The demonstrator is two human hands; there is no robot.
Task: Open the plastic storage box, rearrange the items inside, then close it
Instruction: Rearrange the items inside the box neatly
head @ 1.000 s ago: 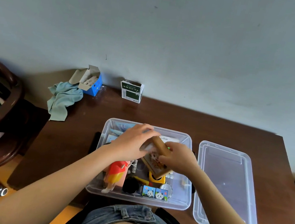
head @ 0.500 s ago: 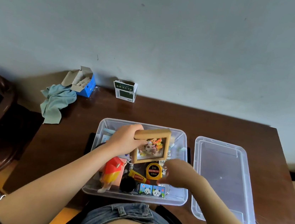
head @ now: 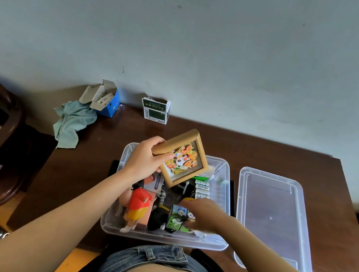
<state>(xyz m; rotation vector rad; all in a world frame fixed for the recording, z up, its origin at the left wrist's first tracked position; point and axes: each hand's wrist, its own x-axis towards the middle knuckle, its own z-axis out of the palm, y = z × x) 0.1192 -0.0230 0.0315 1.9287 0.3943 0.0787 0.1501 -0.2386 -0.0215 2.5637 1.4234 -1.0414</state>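
Note:
The clear plastic storage box [head: 228,187] stands open on the dark wooden table [head: 84,169], its lid [head: 274,217] lying flat to its right. My left hand [head: 145,161] grips a wooden picture frame [head: 182,158] by its left edge, tilted above the box's far left part. Low in the box's front right, my right hand [head: 206,216] is blurred, fingers curled at a small panda-printed box [head: 178,217] that is tipped up. A yellow tape measure [head: 187,198] peeks out behind that hand. A red-shirted figure [head: 139,205], batteries [head: 202,188] and a black round item [head: 158,218] also lie inside.
Along the wall stand an open blue carton [head: 110,102] and a green-and-white carton [head: 156,110]. A teal cloth [head: 71,122] hangs over the table's far left corner. A dark wooden chair [head: 6,137] is close on the left.
My left hand has lifted the picture frame higher and tilted it back over the box. My right hand let go of the frame, dropped to the front right and tipped up the panda box.

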